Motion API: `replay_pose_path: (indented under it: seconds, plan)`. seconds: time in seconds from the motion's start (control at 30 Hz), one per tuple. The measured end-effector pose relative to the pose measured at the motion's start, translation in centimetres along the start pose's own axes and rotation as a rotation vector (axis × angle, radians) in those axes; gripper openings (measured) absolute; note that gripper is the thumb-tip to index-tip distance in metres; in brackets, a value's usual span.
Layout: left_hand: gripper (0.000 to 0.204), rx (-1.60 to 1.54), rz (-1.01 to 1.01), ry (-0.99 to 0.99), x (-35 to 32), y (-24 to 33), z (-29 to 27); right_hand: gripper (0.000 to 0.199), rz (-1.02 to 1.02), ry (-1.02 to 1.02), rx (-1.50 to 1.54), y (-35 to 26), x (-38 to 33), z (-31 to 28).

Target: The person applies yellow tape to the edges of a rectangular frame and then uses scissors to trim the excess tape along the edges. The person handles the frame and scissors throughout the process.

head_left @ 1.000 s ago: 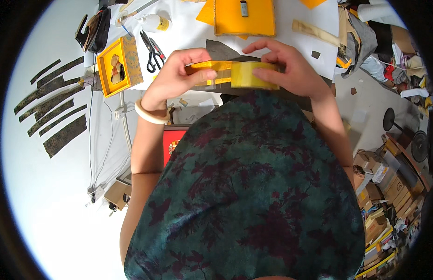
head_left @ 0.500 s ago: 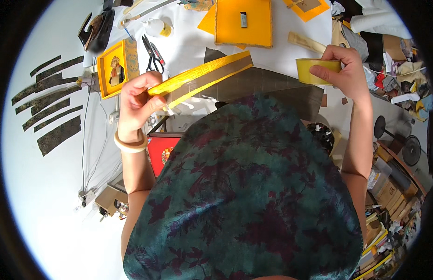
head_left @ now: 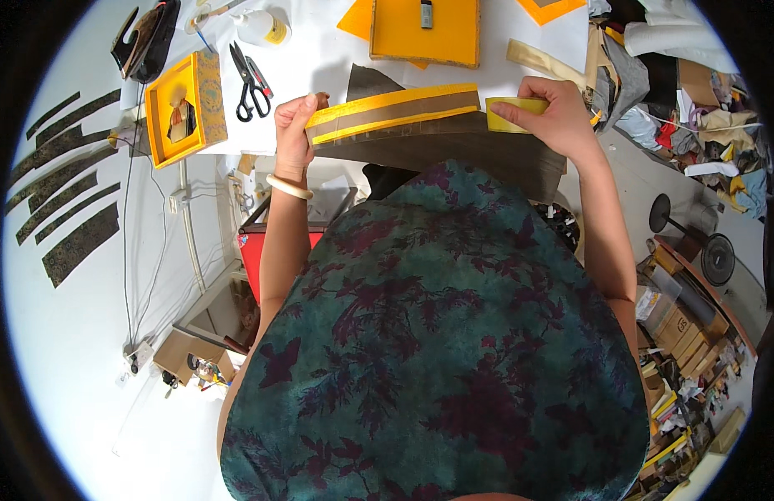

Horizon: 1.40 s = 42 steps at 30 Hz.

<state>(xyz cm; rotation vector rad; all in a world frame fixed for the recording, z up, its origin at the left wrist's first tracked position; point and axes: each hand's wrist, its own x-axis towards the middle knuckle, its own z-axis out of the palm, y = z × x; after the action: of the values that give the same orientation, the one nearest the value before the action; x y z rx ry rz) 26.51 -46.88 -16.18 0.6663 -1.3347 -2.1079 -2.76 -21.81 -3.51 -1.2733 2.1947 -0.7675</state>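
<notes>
My left hand (head_left: 297, 129) is closed on the left end of a long flat strip (head_left: 395, 111), grey-brown along the middle with bright yellow folded edges. The strip is held up above the dark sheet at the table's front edge. My right hand (head_left: 558, 117) grips a roll of yellow tape (head_left: 508, 125), thumb across its side. The roll's left side lies just beyond the strip's right end; whether the two touch I cannot tell.
Black-handled scissors (head_left: 251, 83) lie left of the strip, beside a yellow framed box (head_left: 174, 113). A white glue bottle (head_left: 262, 27) stands farther back. Behind the strip is a yellow tray (head_left: 437, 50) with a small tube (head_left: 426, 15). A dark sheet (head_left: 453, 154) covers the front edge.
My hands have come closer together. The strip has turned from showing its patterned yellow side to its grey-brown face and lies more level; the tape roll has moved left toward its end.
</notes>
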Motion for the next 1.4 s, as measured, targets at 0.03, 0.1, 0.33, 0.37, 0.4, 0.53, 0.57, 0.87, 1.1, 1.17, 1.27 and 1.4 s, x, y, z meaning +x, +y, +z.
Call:
replay_pose_path:
  seconds: [0.03, 0.1, 0.33, 0.37, 0.4, 0.53, 0.57, 0.87, 1.1, 1.17, 1.27, 1.4]
  plan:
    - [0.03, 0.038, -0.034, 0.042, -0.1, -0.5, -0.2, 0.048, 0.028, -0.015, -0.005, -0.2, -0.1, 0.3]
    - [0.033, 0.088, -0.126, 0.017, 0.1, -1.0, -1.5, 0.046, 0.03, -0.026, -0.012, -0.2, 0.1, 1.1]
    - [0.031, 0.1, -0.276, 0.044, -0.6, -2.7, -3.5, 0.056, -0.034, -0.035, -0.095, 0.4, 0.6, 3.8]
    - [0.03, 0.084, -0.277, 0.056, -0.7, -3.0, -3.7, 0.057, -0.043, -0.03, -0.104, 0.5, 0.6, 4.1]
    - [0.03, 0.067, -0.274, 0.068, -0.8, -3.0, -3.5, 0.057, -0.049, -0.036, -0.103, 0.7, 0.6, 4.2]
    - [0.028, 0.079, -0.324, 0.088, -0.9, -2.8, -3.0, 0.058, -0.027, -0.064, -0.081, 1.3, 0.4, 3.6]
    - [0.025, 0.061, -0.319, 0.062, -1.0, -2.9, -3.4, 0.058, -0.011, -0.071, -0.072, 1.2, 0.4, 3.5]
    - [0.016, 0.048, -0.29, 0.027, -1.2, -3.4, -3.0, 0.059, -0.053, 0.026, -0.153, 3.1, -0.1, 4.5]
    - [0.017, 0.034, -0.289, 0.014, -1.0, -3.3, -2.9, 0.06, -0.03, 0.01, -0.16, 4.3, 0.5, 5.1]
    - [0.017, 0.011, -0.284, -0.004, -1.0, -3.6, -3.4, 0.061, 0.0, -0.008, -0.158, 4.7, 0.6, 5.3]
    - [0.017, 0.004, -0.291, 0.011, -1.0, -3.5, -3.1, 0.062, 0.015, -0.001, -0.102, 4.6, 0.5, 5.6]
    - [0.016, 0.002, -0.294, 0.024, -1.1, -3.5, -3.0, 0.06, 0.004, -0.013, -0.118, 4.7, 0.6, 5.6]
